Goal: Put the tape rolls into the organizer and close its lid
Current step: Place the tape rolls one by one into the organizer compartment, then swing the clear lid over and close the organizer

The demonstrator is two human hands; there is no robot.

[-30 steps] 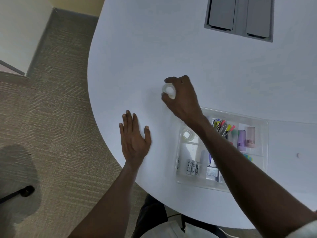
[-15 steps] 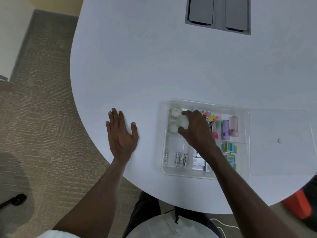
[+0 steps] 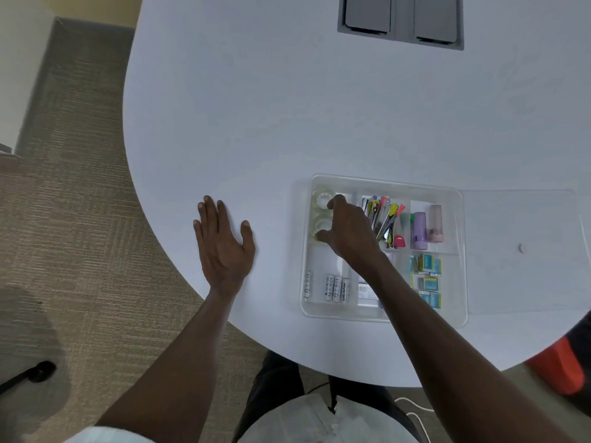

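Now the right hand (image 3: 348, 231) sets a tape roll (image 3: 321, 226) in the organizer (image 3: 460, 282) at its 10 o'clock corner, grip loosely around it, while the left hand (image 3: 222, 244) lies open on the worktop (image 3: 287, 123) for support.

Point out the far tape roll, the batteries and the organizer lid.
far tape roll (image 3: 322, 199): head view, on its clear ring.
batteries (image 3: 335, 287): head view, on the middle cell's body.
organizer lid (image 3: 521, 219): head view, on its flat clear panel.

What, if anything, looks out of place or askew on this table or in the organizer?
Nothing stands out. Two tape rolls sit in the organizer's far-left compartment, the right hand over them. The clear lid lies open on the table, and the left hand rests flat.
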